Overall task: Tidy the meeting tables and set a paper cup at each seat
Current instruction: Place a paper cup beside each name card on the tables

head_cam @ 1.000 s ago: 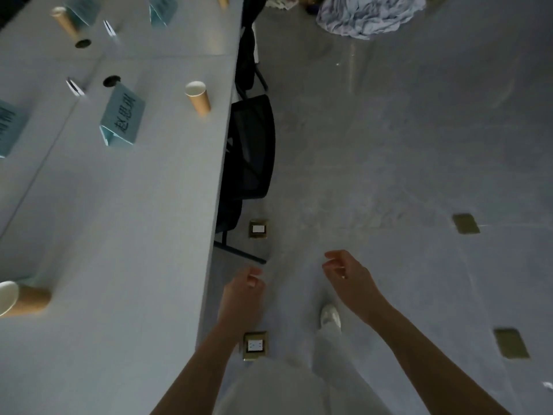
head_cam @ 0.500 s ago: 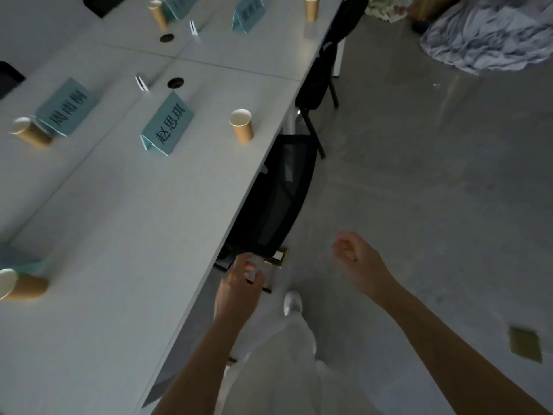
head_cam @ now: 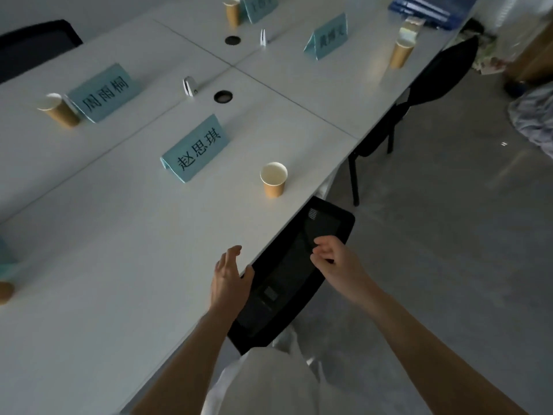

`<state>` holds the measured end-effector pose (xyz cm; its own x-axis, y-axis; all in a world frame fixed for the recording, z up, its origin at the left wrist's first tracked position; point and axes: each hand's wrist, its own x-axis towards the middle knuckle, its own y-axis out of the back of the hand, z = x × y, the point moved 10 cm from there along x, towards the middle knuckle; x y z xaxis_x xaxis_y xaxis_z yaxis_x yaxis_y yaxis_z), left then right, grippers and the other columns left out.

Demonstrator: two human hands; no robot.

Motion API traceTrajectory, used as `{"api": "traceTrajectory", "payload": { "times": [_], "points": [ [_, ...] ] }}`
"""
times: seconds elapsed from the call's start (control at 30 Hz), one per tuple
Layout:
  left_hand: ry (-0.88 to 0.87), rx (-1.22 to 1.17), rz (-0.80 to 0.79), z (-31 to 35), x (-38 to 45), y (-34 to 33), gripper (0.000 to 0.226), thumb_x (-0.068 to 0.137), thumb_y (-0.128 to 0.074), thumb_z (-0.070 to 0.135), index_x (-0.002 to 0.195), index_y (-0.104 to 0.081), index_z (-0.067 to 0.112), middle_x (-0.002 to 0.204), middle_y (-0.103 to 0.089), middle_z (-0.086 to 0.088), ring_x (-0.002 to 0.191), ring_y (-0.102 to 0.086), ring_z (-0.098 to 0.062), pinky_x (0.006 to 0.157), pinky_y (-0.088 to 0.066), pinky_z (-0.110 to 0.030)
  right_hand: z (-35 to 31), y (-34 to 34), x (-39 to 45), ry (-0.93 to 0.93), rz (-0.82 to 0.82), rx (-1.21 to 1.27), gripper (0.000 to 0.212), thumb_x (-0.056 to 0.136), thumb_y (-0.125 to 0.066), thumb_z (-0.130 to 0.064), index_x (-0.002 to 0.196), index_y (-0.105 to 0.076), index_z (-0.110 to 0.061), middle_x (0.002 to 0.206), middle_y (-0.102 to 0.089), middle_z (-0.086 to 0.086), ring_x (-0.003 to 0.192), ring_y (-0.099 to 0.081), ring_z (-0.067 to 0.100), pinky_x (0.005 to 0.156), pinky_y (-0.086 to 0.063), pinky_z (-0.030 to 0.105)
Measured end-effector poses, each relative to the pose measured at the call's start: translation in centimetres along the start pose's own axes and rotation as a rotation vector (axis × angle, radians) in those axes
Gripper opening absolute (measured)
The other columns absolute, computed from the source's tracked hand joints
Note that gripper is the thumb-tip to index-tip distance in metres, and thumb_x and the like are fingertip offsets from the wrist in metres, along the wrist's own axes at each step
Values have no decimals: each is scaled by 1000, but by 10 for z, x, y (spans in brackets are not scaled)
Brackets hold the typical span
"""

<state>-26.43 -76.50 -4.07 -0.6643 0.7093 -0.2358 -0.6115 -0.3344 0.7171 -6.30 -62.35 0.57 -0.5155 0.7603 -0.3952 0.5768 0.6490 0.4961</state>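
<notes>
A long white meeting table [head_cam: 125, 280] fills the left of the head view. A brown paper cup [head_cam: 273, 180] stands upright near its right edge, beside a teal name card [head_cam: 196, 148]. More cups stand at the far left [head_cam: 59, 110], far right [head_cam: 402, 54] and top [head_cam: 232, 10]. My left hand [head_cam: 229, 280] hovers over the table's edge with fingers spread and nothing in it. My right hand [head_cam: 336, 262] is over the black chair back [head_cam: 294, 280], fingers loosely curled, holding nothing.
Other teal name cards [head_cam: 103, 92] [head_cam: 327, 37] stand on the table, with two round cable holes [head_cam: 223, 96]. A second black chair [head_cam: 419, 94] is pushed in farther along. Blue folders [head_cam: 431, 7] lie at the far end. Grey floor lies to the right.
The view has swung from the floor up onto the table. Both hands have risen; the left now reaches over the table edge and the right over the chair back.
</notes>
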Motion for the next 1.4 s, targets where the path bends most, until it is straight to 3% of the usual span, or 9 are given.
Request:
{"api": "traceTrajectory", "payload": {
  "times": [0.2, 0.3, 0.47, 0.57, 0.83, 1.0, 1.2, 1.27, 1.4],
  "points": [
    [110, 36, 24, 20, 56, -32, 48, 95, -54, 19, 141, -41, 11, 144, -45, -8, 134, -39, -27, 104, -40, -42, -8, 18, 86, 48, -127, -63, 43, 91, -61, -24, 131, -47, -17, 116, -57, -4, 109, -57, 11, 88, -43, 21],
    [163, 73, 51, 22, 73, -46, 50, 95, -53, 19, 142, -39, 9, 149, -40, -9, 141, -31, -28, 112, -34, -44, -13, 25, 132, 104, -182, -97, 49, 86, -66, -23, 130, -46, -16, 114, -57, -3, 107, -58, 15, 90, -47, 27],
    [381, 147, 8, 16, 83, -75, 67, 101, -42, 33, 157, -8, 18, 165, 0, 1, 151, 10, -25, 122, -6, -44, -21, 30, 202, 191, -330, -195, 58, 81, -71, -25, 131, -43, -17, 118, -55, -1, 106, -59, 17, 96, -48, 37],
    [462, 161, -69, 14, 87, -98, 72, 102, -37, 41, 156, 7, 25, 163, 17, 4, 148, 22, -27, 120, 4, -47, -29, 20, 230, 237, -404, -243, 67, 80, -73, -26, 137, -38, -17, 124, -53, 1, 110, -57, 19, 96, -47, 39],
    [539, 188, -47, 6, 75, -119, 71, 102, -32, 46, 155, 11, 30, 160, 25, 12, 146, 28, -24, 120, 6, -50, -58, -31, 265, 375, -548, -328, 91, 71, -82, -28, 142, -27, -20, 135, -43, 4, 119, -51, 21, 102, -43, 37],
    [515, 259, -63, 6, 72, -123, 75, 101, -27, 51, 151, 22, 27, 152, 39, 11, 142, 35, -30, 118, 11, -51, -68, -47, 275, 411, -520, -226, 75, 65, -85, -19, 127, -43, -21, 127, -51, -4, 111, -56, 17, 94, -48, 38],
    [473, 269, -19, -7, 97, -113, 78, 85, -3, 65, 153, 17, 33, 155, 36, 11, 141, 37, -28, 118, 11, -54, -74, -46, 295, 343, -460, -108, 61, 71, -81, -16, 117, -42, -21, 118, -53, -12, 115, -55, 13, 97, -48, 40],
    [457, 255, 8, -10, 119, -105, 84, 80, -4, 72, 151, 20, 33, 156, 34, 10, 141, 36, -28, 118, 10, -57, -80, -44, 306, 358, -449, -131, 60, 73, -80, -15, 118, -41, -19, 120, -52, -13, 119, -54, 17, 97, -45, 36],
    [479, 171, 140, -11, 169, -78, 116, 70, -22, 89, 149, 27, 20, 156, 33, 6, 145, 30, -20, 117, 17, -46, -87, -65, 314, 370, -583, -234, 96, 67, -85, -18, 141, -25, -18, 135, -39, -10, 130, -40, 14, 103, -34, 28]
  ]
}}
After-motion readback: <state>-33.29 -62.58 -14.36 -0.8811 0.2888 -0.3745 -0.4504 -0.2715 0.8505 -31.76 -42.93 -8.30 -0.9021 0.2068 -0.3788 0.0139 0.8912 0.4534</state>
